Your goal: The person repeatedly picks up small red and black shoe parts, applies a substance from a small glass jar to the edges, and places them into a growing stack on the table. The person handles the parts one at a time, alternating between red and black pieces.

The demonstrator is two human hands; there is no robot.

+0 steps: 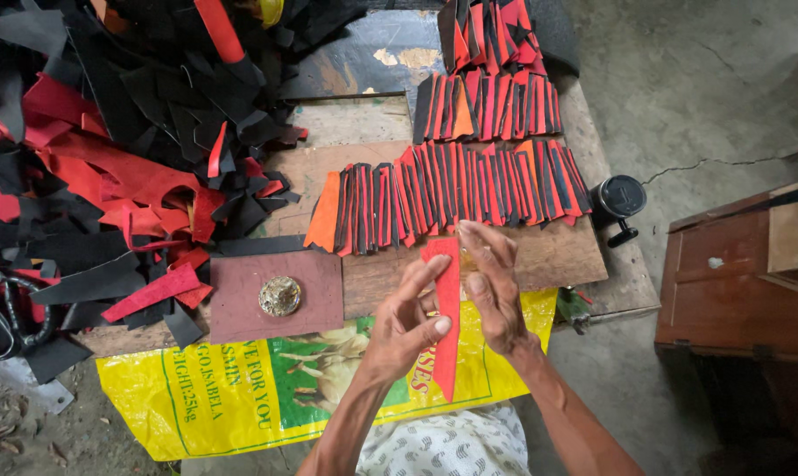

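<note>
My left hand (405, 319) pinches a long red leather strip (447, 310) between thumb and fingers, holding it upright over the table's front edge. My right hand (492, 286) lies flat against the strip's right side, fingers stretched upward. Just beyond the strip's top end runs a row of red-and-black cut strips (452, 196), overlapped like tiles on a wooden board (558, 256). More rows of strips (489, 104) lie farther back.
A heap of red and black leather scraps (108, 167) covers the left. A brown square pad (240, 304) bears a round metal piece (280, 296). Yellow printed sack (231, 388) hangs at the front. Black scissors (7, 317) left, black cylinder (619, 198) and wooden box (743, 273) right.
</note>
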